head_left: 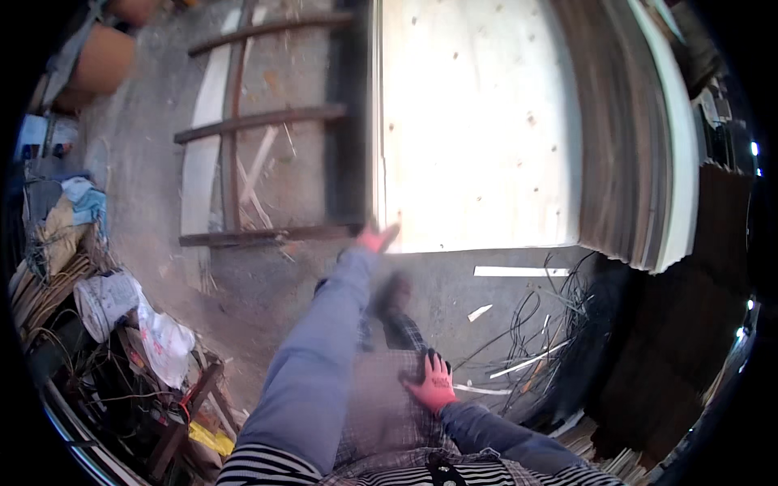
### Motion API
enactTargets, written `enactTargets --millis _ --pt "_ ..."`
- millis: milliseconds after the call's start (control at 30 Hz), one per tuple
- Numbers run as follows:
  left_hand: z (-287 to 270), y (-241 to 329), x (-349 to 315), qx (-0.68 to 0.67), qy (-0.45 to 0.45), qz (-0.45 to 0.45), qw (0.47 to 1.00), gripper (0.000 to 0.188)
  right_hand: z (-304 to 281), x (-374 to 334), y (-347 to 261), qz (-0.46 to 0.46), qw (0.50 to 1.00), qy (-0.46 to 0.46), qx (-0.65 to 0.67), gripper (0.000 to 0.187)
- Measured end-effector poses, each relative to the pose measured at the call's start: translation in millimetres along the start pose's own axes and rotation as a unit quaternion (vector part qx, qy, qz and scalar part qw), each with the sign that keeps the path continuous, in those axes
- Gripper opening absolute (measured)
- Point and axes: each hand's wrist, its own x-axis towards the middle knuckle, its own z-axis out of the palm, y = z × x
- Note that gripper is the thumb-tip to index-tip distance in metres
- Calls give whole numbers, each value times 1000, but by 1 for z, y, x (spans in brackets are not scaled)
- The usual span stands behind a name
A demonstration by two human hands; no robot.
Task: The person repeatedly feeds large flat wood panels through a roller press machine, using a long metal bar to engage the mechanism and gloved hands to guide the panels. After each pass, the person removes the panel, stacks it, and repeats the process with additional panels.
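Note:
My left hand (377, 237), in a red glove, reaches out on a straight arm in a blue sleeve. It is at the near left corner of a large pale plywood sheet (478, 130). The hand is blurred, so I cannot tell whether it grips the sheet. My right hand (433, 385), also in a red glove with a black cuff, lies flat on my checked trouser leg with its fingers spread and holds nothing. The sheet tops a stack of thin boards (640, 162) whose layered edges show on the right.
A frame of dark wooden slats (263, 121) lies on the concrete floor left of the sheet. A white bucket (105, 301), bags and tangled scrap crowd the left edge. Loose wires and thin strips (535, 340) litter the floor on the right, beside dark boards (689, 340).

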Motion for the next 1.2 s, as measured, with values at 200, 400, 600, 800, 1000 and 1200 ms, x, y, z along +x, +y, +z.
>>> enactTargets --millis 200,400,600,800,1000,1200 --pt "18 51 99 64 146 -70 985 110 1 35 8 45 996 -62 55 74" --pt "8 91 69 -15 -44 -39 998 78 0 44 -10 43 995 -75 58 67" --pt "-2 92 70 275 59 -64 957 81 4 48 -8 14 995 -88 36 65" --pt "14 91 55 79 150 19 985 63 1 51 -10 5 996 -89 18 65" --pt "14 128 24 7 37 103 994 58 -5 58 -12 -8 996 -88 31 62" --pt "-11 49 104 -69 -17 1 997 67 0 60 -16 -16 997 -75 13 63"
